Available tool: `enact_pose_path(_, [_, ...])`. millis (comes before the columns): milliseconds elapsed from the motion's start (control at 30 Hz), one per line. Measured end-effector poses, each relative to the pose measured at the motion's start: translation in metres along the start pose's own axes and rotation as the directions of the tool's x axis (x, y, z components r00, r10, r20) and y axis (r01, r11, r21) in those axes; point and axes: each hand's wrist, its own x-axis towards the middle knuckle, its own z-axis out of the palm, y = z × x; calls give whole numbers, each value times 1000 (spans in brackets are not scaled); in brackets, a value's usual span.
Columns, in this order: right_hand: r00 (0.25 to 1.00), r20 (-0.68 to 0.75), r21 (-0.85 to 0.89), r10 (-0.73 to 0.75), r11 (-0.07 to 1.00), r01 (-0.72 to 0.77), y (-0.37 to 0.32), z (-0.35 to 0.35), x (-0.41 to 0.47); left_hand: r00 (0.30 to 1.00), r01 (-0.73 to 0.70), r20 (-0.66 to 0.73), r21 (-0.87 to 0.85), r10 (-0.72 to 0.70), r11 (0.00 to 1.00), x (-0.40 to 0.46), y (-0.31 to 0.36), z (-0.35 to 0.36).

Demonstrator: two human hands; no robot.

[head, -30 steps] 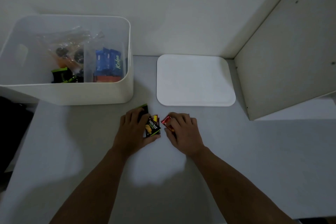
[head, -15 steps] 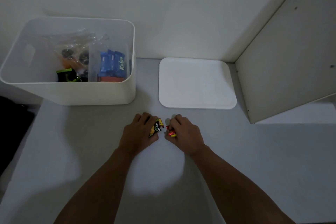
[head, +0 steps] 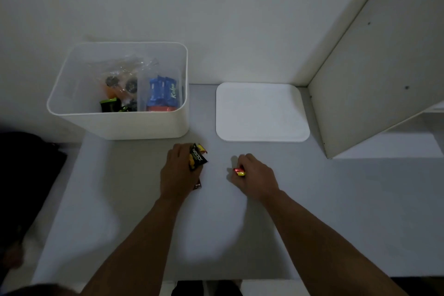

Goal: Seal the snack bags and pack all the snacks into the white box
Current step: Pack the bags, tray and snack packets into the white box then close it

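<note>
the left hand (head: 179, 170) has its grip clamped on a small bundle of snack packets, the top one a black nextar packet (head: 197, 156) with yellow print, and a dark packet corner (head: 197, 186) pokes out below the palm. the right hand (head: 255, 175) has its grip clamped on a small red and yellow snack (head: 239, 171), fingers curled round it. the two hands sit apart on the grey counter (head: 336, 199), with bare surface between them and more bare surface toward the near edge.

the white box (head: 125, 125) stands at the counter's back left, just beyond the left hand, its left side overhanging the counter's left edge. inside it lie a clear bag (head: 125, 74) with dark and orange sweets, blue kalpa packets (head: 163, 91) in a clear tub, and green and black packets (head: 110, 104) near the front wall. the box's front wall rises between the left hand and the inside.

the white lid (head: 262, 112) lies flat on the counter just right of the box, beyond the right hand. a pale cupboard panel (head: 379, 79) closes in the right side, slanting out over the counter's back right corner. a dark shape (head: 24, 175) sits off the left edge, too dim to tell.
</note>
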Motion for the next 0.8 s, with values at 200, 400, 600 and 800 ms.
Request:
enact_pose_path(200, [999, 31, -1, 26, 1000, -26, -8, -4, -6, 985, -165, 96, 238, 146, 957, -51, -39, 5])
enact_pose_path(400, [999, 44, -6, 5, 1000, -5, -14, 4, -10, 961, -263, 188, 387, 204, 883, -61, -44, 30])
enact_pose_path(600, [998, 56, 5, -2, 1000, 2, -13, 13, -16, 947, -321, 166, 391, 276, 863, -52, -46, 38])
enact_pose_path(800, [999, 38, 26, 6, 1000, -7, -10, 20, -25, 947, -317, 162, 339, 276, 886, -41, -43, 37])
